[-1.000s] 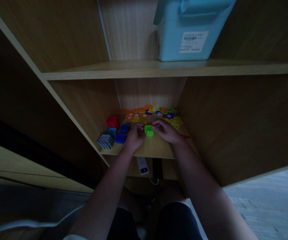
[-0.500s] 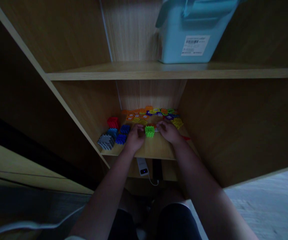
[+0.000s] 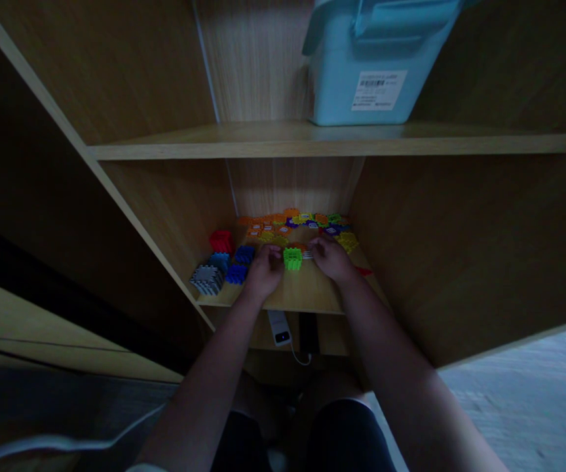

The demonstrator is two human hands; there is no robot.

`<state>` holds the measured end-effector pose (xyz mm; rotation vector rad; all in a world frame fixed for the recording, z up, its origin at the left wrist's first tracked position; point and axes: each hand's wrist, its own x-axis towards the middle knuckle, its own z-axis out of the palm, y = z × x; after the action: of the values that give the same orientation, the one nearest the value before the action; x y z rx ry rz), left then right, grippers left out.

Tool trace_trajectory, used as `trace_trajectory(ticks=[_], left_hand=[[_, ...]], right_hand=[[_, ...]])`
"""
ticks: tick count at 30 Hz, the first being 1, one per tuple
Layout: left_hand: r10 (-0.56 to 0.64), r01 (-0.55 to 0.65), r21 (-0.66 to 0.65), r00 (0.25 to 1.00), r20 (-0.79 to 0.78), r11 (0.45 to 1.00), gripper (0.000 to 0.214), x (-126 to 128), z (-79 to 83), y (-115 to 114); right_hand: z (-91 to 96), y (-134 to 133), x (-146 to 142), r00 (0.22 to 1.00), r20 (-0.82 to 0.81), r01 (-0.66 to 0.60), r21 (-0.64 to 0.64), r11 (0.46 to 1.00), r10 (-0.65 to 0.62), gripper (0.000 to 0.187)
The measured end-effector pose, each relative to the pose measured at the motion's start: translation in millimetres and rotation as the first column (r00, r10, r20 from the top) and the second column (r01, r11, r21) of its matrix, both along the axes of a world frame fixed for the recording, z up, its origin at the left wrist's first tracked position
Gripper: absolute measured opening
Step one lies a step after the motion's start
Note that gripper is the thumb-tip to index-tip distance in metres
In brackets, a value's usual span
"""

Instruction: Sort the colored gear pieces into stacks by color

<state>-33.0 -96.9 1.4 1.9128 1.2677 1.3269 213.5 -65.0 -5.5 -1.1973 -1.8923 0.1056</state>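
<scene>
A bright green cube of interlocking plastic tiles stands on the lower shelf board. Close by its left side is my left hand, fingers loosely bent and apart, with nothing visible in them. My right hand hovers to the cube's right, a gap away, with its fingers curved and parted. Between that hand and the cube lie small white-marked pieces, partly hidden. Left of my left hand are two blue tile stacks, one nearer and one farther.
A red block, a light blue block and a grey block line the left side. Loose orange tiles and yellow tiles lie farther back. Overhead is a shelf edge bearing a blue bin.
The view has shifted very slightly. Both hands and the green cube keep the same places relative to each other.
</scene>
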Motion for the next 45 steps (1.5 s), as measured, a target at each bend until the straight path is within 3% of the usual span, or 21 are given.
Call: trace_trajectory(ticks=[7, 34, 40, 45], left_hand=[[0.001, -0.001, -0.012, 1.0, 0.004, 1.0, 0.034, 0.2, 1.0, -1.3], [-0.003, 0.003, 0.003, 1.0, -0.013, 1.0, 0.033, -0.7, -2.1, 0.4], [-0.006, 0.006, -0.019, 1.0, -0.012, 1.0, 0.034, 0.3, -0.3, 0.3], [-0.008, 0.008, -0.013, 1.0, -0.011, 1.0, 0.034, 0.0, 1.9, -1.0]], right_hand=[[-3.9, 1.5, 0.8, 0.999, -0.048, 0.02, -0.039, 0.999, -0.021, 0.019], [-2.7, 1.6, 2.0, 0.987, 0.104, 0.133, -0.096, 0.986, -0.123, 0.03], [3.4, 3.8, -1.8, 0.931, 0.297, 0.255, -0.117, 0.96, -0.211, 0.034], [26.3, 26.1, -6.8, 0.83, 0.486, 0.398, -0.17, 0.902, -0.275, 0.043]])
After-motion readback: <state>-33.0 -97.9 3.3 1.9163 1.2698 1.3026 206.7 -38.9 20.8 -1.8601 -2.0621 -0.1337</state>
